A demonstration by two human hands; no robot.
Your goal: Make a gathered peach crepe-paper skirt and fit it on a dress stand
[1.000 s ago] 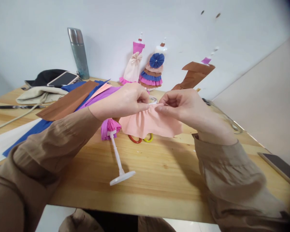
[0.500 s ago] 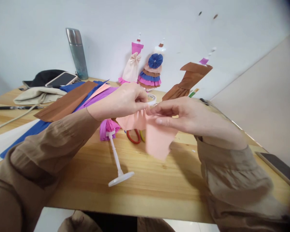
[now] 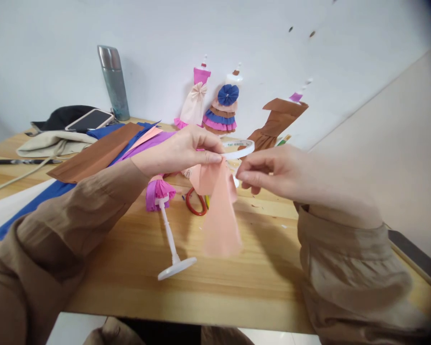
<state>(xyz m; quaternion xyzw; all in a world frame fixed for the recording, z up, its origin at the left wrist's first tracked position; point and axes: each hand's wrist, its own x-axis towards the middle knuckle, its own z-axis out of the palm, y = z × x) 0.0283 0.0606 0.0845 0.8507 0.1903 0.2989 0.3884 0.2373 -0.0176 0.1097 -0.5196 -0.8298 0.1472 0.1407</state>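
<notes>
My left hand [image 3: 185, 149] pinches the gathered top of a piece of peach crepe paper [image 3: 219, 218], which hangs down in a narrow bunch over the wooden table [image 3: 258, 268]. My right hand [image 3: 275, 170] is just right of it, thumb and fingers pinched together; what they hold is too small to name. A thin white tape ring [image 3: 239, 148] sits between the two hands, just behind the fingertips. Below my left wrist lies a small white mannequin stand [image 3: 170, 239], tipped over and wearing a pink-purple paper skirt [image 3: 157, 190].
Red and yellow scissor handles [image 3: 196, 203] lie behind the paper. Three paper dresses on stands [image 3: 224, 110] are at the wall. Brown, blue and purple paper sheets [image 3: 96, 153], a phone [image 3: 89, 120], a steel bottle [image 3: 113, 81] and a pen [image 3: 17, 161] are on the left.
The peach paper was stretched wide between both hands; my right hand has let its end go. The paper now hangs bunched from my left hand alone.
</notes>
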